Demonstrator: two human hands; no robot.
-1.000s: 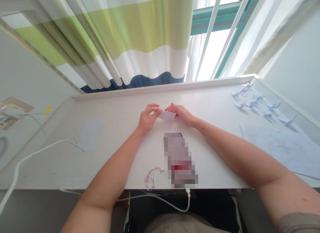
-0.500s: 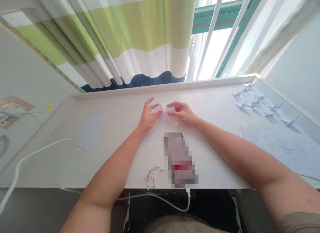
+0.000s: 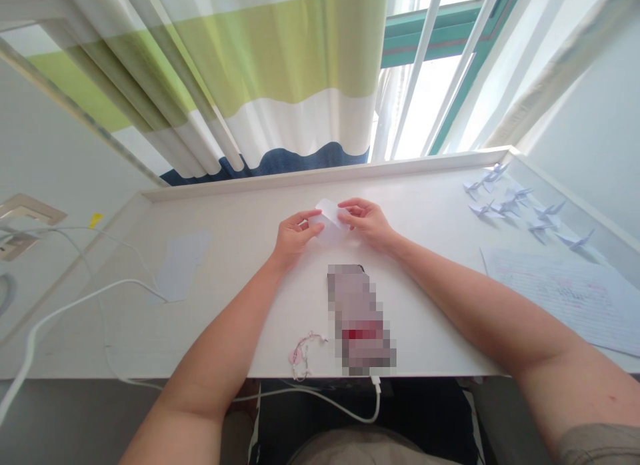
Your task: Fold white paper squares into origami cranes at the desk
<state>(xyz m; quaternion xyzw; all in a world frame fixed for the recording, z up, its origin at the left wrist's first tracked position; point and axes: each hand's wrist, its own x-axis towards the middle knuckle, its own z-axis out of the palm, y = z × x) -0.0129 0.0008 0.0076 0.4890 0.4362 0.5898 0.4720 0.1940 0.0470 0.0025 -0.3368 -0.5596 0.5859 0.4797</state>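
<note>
Head view: from where I stand, a white charging cable (image 3: 376,385) meets a blurred, phone-like device (image 3: 357,305) at the near edge of the white desk (image 3: 430,352), a beaded strap (image 3: 300,358) just to its left. Beyond it, the left hand (image 3: 293,237) and right hand (image 3: 373,226) each pinch one side of the small folded paper (image 3: 329,215) between them. I'd judge that light, even tension and carefully matched edges suit such thin stock. Farther right stand paper cranes (image 3: 577,241).
</note>
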